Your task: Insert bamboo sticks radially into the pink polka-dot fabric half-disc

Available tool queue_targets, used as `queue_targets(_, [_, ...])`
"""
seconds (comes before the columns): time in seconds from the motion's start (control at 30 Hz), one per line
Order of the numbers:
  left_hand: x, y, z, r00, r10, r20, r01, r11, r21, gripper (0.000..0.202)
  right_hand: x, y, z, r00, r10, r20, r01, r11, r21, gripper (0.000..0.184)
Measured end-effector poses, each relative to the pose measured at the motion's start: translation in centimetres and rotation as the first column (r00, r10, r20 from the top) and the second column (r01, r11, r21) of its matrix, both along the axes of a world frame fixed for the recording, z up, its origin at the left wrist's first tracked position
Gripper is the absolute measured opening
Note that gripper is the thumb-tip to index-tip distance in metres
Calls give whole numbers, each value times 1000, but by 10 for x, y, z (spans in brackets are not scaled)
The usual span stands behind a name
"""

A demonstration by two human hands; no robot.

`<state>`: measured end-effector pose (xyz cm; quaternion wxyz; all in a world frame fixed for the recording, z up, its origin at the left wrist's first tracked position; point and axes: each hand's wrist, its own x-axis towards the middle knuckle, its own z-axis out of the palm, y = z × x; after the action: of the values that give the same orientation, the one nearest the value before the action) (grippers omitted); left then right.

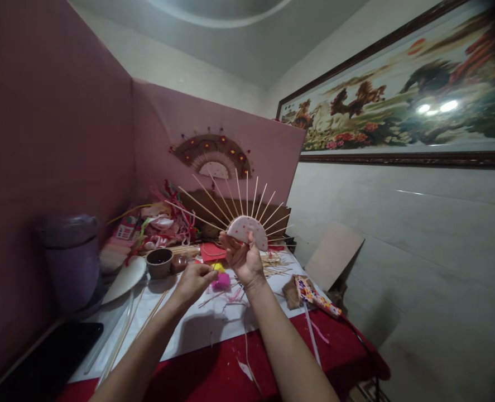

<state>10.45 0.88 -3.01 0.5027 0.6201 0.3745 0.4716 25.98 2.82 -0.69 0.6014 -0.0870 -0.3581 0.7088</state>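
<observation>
Above the table, my right hand grips a half-round fan base covered in pale, dotted cloth. Its thumb presses the near face while the other fingers are spread behind and to the left. Thin wooden sticks radiate upward from the curved edge of this base. Lower and to the left, my left hand is pinched closed, fingertips toward the right; whatever is between them is too small to make out. Near those fingertips lie a yellow piece and a magenta piece.
A finished-looking decorated fan hangs on the pink panel behind. At left stand a lidded bin, a white plate and a dark-filled cup. Loose sticks lie on white paper over a red cloth. Patterned fabric sits right.
</observation>
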Motion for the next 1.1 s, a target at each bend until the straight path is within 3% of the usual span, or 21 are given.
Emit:
queue_targets(0.1, [-2,8,-6,971,104,-216,-64,981,185,24,6,6,-10,992,-98,-84,92,993,-72,50])
queue_targets(0.17, [-4,9,-6,959,92,-268,-32,975,221,25,10,10,-16,972,-188,-143,173,979,-110,49])
queue_targets(0.4, [-3,-11,16,984,-66,-165,84,991,108,27,27,17,-31,892,-393,-223,381,920,-95,40])
queue_targets(0.57, [-5,-23,21,952,-158,-264,168,986,14,31,25,16,-26,890,-416,-188,406,909,-93,43])
queue_targets(0.7, [-16,-28,16,892,-4,-452,16,1000,24,30,11,16,-27,941,-283,-187,269,958,-101,46])
queue_targets(0.8, [-28,-40,14,783,179,-596,-78,979,191,35,1,17,-30,967,-190,-169,173,979,-112,47])
queue_targets(1.0, [-43,-75,10,592,400,-700,-145,907,396,39,-1,16,-30,943,-289,-163,277,956,-92,43])
queue_targets(1.1, [-49,-92,8,542,482,-689,-175,866,468,38,-1,16,-29,931,-326,-161,319,945,-68,40])
